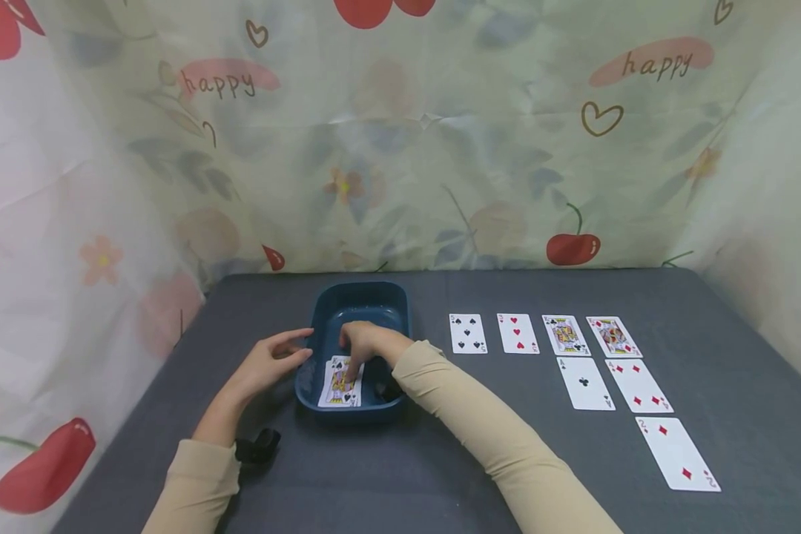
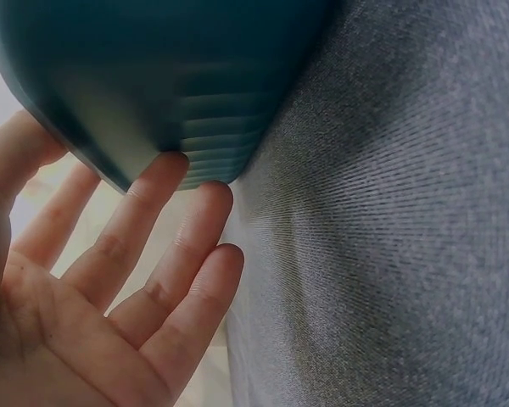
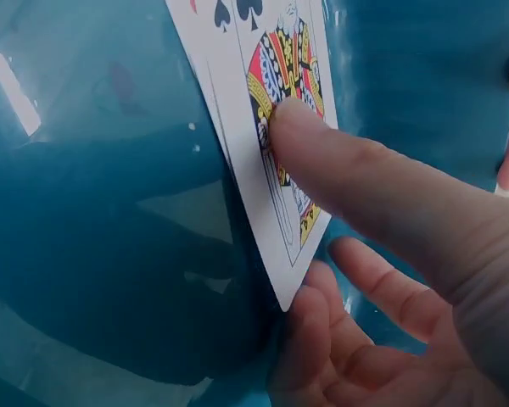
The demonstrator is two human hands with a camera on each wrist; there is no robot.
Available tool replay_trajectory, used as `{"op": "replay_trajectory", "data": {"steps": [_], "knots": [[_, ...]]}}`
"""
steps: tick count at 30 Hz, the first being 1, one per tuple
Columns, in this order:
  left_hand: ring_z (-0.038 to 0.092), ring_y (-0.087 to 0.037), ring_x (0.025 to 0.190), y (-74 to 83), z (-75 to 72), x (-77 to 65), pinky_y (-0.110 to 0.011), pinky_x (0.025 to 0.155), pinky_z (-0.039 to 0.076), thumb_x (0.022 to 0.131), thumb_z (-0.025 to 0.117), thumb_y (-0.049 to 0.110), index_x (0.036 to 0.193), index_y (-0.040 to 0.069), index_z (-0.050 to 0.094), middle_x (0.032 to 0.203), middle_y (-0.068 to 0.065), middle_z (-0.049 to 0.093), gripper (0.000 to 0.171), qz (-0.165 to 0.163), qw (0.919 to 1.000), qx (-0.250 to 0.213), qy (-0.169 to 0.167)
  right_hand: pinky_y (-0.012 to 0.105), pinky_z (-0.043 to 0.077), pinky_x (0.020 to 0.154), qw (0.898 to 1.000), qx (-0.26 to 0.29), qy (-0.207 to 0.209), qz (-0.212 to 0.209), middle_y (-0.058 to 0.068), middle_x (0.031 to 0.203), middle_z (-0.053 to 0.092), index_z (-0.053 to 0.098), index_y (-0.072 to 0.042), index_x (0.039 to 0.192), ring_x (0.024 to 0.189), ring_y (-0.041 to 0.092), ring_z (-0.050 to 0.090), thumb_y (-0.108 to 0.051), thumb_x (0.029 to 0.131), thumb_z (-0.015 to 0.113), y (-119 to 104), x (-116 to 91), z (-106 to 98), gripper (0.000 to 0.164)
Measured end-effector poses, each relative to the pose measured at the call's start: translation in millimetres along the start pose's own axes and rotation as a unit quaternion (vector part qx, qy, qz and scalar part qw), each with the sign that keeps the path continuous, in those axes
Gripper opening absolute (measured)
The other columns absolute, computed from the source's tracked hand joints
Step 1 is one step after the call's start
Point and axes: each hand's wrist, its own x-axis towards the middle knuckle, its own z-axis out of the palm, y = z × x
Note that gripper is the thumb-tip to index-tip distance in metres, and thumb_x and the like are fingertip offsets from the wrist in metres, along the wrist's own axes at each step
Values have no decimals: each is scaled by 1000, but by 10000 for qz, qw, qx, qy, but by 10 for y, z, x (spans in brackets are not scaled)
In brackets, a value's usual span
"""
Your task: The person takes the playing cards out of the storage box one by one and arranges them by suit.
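A dark blue plastic tray (image 1: 354, 418) stands on the table, left of centre. Inside its front left part lies a king of spades (image 1: 337, 387), with another card's edge showing beneath it. My right hand (image 1: 368, 343) reaches into the tray. In the right wrist view its thumb presses on the face of the king (image 3: 276, 191), while curled fingers (image 3: 310, 335) meet the card's lower corner. Beside the tray's left wall, my left hand (image 1: 267, 363) has its fingers loosely extended. The left wrist view shows those fingertips (image 2: 171, 165) at the tray's outer side.
Right of the tray, face-up cards lie in columns: a five of spades (image 1: 468, 334), a three of hearts (image 1: 518, 334), two court cards (image 1: 566, 335), an ace of clubs (image 1: 585, 383), a four of diamonds (image 1: 639, 386) and a two of diamonds (image 1: 678, 454). A patterned curtain (image 1: 414, 148) hangs behind.
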Motion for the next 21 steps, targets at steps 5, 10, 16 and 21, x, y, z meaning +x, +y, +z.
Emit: {"op": "replay_trajectory", "data": {"steps": [5, 10, 16, 21], "knots": [[56, -31, 115, -11, 0, 4, -47, 95, 46, 92, 57, 34, 139, 14, 45, 120, -20, 62, 52, -5, 10000, -1, 9, 25, 43, 79, 9998, 188, 61, 38, 4, 105, 59, 58, -11, 103, 89, 15, 50, -19, 67, 84, 6, 8, -10, 46], [57, -30, 114, -11, 1, 7, -46, 94, 46, 92, 57, 34, 139, 14, 45, 120, -20, 62, 52, 18, 10000, 7, 13, 24, 43, 75, 9988, 417, 259, -22, 6, 103, 58, 56, -11, 101, 87, 15, 51, -14, 68, 82, 6, 2, -50, 41], [55, -30, 115, 0, -4, -1, -46, 95, 46, 92, 57, 36, 139, 15, 44, 122, -19, 60, 53, -99, 9999, 40, -2, 21, 45, 66, 9938, 946, 479, -321, 9, 99, 63, 58, -8, 105, 83, 16, 58, -6, 76, 74, 12, -27, -145, 34], [56, -29, 113, -5, -2, 7, -45, 94, 46, 92, 57, 36, 139, 15, 45, 120, -19, 61, 53, -105, 9999, -6, 12, 21, 47, 65, 9866, 1396, 592, -604, 11, 97, 66, 60, -7, 102, 81, 16, 61, -4, 81, 68, 30, -78, -231, 22]]}}
